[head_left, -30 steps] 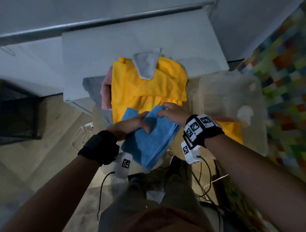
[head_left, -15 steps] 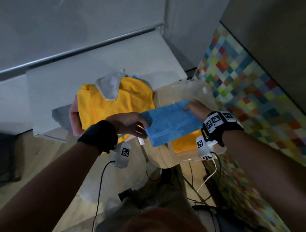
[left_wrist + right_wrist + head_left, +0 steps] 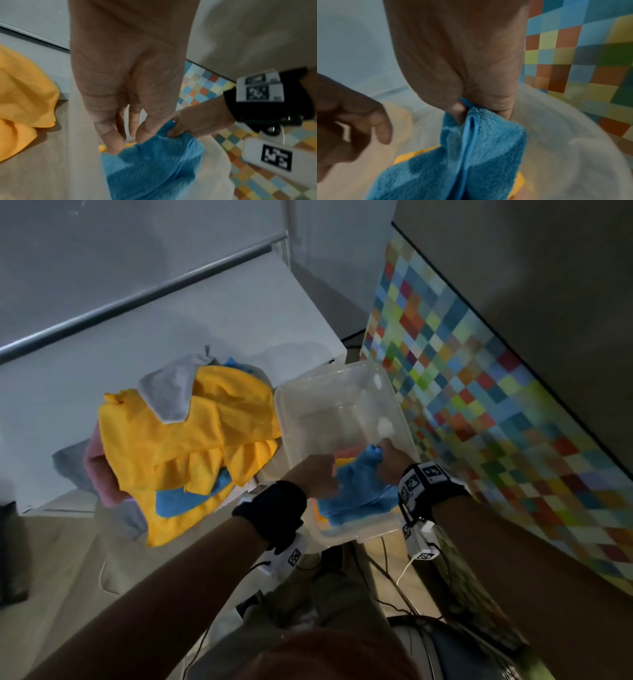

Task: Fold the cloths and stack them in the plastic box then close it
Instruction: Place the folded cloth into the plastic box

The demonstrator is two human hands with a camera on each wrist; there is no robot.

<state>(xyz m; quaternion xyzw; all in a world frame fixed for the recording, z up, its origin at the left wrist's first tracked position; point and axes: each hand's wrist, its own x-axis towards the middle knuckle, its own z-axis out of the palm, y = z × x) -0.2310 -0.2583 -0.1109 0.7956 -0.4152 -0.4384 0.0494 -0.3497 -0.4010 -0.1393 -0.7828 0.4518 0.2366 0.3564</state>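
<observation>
- 0.5 s ago the folded blue cloth (image 3: pixel 359 491) hung over the plastic box (image 3: pixel 342 392) rim; now I see it down inside the box, lying on a yellow cloth (image 3: pixel 412 154).
- Right hand (image 3: pixel 394 460): thumb and fingers pinch the cloth's far corner, hand inside the box.
- Left hand (image 3: pixel 315 474): I read its fingers (image 3: pixel 111 140) as loosely bent, tips touching the cloth's near edge, gripping nothing.
- 1 unfolded pile (image 3: pixel 191 440) of yellow, grey, pink and blue cloths lies just left of the box.
</observation>
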